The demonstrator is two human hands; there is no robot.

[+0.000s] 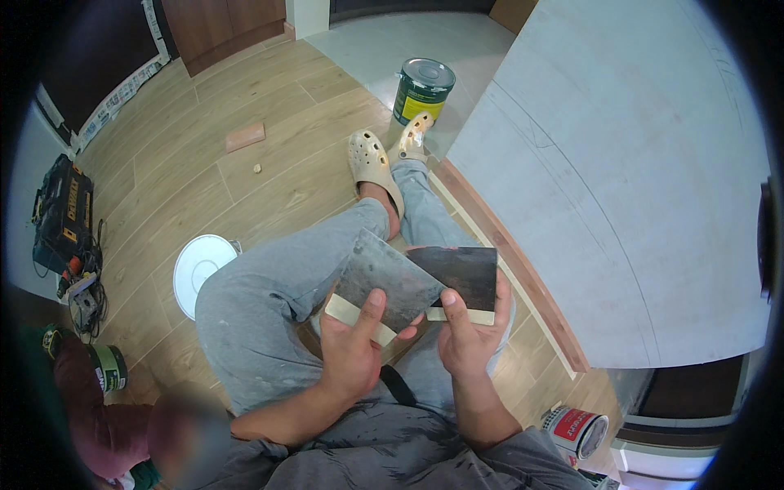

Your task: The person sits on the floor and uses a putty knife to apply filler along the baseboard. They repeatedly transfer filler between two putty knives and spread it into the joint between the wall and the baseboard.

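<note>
My left hand point(351, 351) grips a putty spreader point(388, 273) with a broad grey metal blade and a cream strip along its lower edge. Its thumb lies on the blade, which is smudged and tilted. Held in my right hand point(465, 347) is a second putty spreader point(465, 273), darker, with a similar cream strip. The right thumb presses on its face near the strip, and fingers show along its far edge. The left blade's right corner overlaps the darker one. Both are over my lap, above my bent legs in dusty jeans.
A green paint bucket point(425, 86) stands by my shoes; a white lid point(204, 269) is beside my left leg. A pale panel point(645, 196) rises at right. A red-labelled can point(576, 433) lies lower right. A toolbox point(65, 216) and a person's maroon sleeve point(94, 408) are left.
</note>
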